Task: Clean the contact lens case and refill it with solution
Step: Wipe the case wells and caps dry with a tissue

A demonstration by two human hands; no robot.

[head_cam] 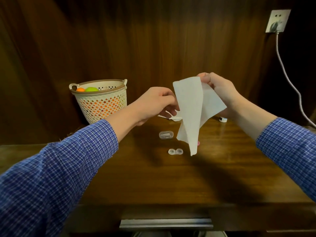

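A clear, open contact lens case (175, 151) with two round wells lies on the wooden table (171, 177). Above it hangs a white paper tissue (191, 108), held up in the air by both hands. My right hand (217, 88) pinches its top corner. My left hand (157, 103) grips its left edge. The tissue's lower tip dangles just right of the case. A small clear oblong box (166, 134) sits behind the case. Something pink (198, 143) peeks out behind the tissue. A small white bottle (222, 119) stands at the back right, mostly hidden by my right wrist.
A cream perforated basket (100, 101) with orange and green balls stands at the back left. More white tissue (174, 118) lies behind my left hand. A wall socket (277, 20) with a grey cable (289, 79) is at the upper right. A drawer handle (165, 224) runs below the table's front edge.
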